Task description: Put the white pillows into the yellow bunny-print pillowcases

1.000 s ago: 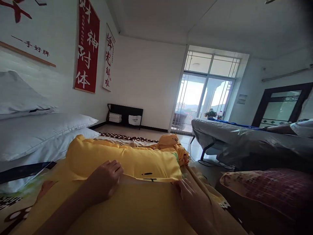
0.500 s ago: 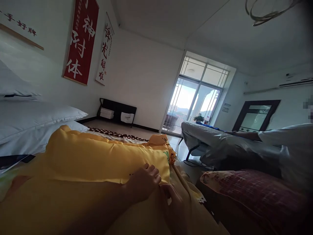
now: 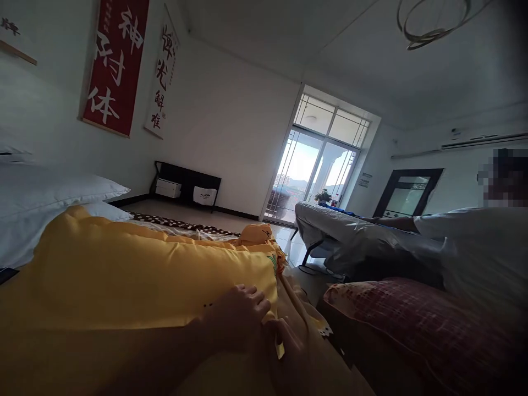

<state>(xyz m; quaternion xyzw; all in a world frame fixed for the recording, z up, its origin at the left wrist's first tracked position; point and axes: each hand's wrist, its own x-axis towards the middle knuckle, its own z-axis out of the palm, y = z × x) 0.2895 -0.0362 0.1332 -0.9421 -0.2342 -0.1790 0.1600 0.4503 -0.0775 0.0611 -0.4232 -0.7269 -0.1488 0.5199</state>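
Observation:
A yellow pillow (image 3: 136,275) in a yellow case lies across the bed on a yellow patterned sheet (image 3: 301,313). My left hand (image 3: 237,316) presses on the pillow's near right corner, fingers curled over the case's edge. My right hand (image 3: 289,352) sits just right of it, in shadow, touching the same corner edge of the case. Whether either hand pinches the fabric is hard to tell.
White pillows (image 3: 53,192) are stacked at the left against the wall. A dark red checked cushion (image 3: 412,324) lies at the right. Beyond it a person in a white shirt (image 3: 474,247) leans over a grey-covered bed (image 3: 350,236). A glass balcony door (image 3: 309,176) is at the back.
My left hand slid from the pillow's middle to its right corner, meeting my right hand there. The view swung rightward, bringing the other person into sight.

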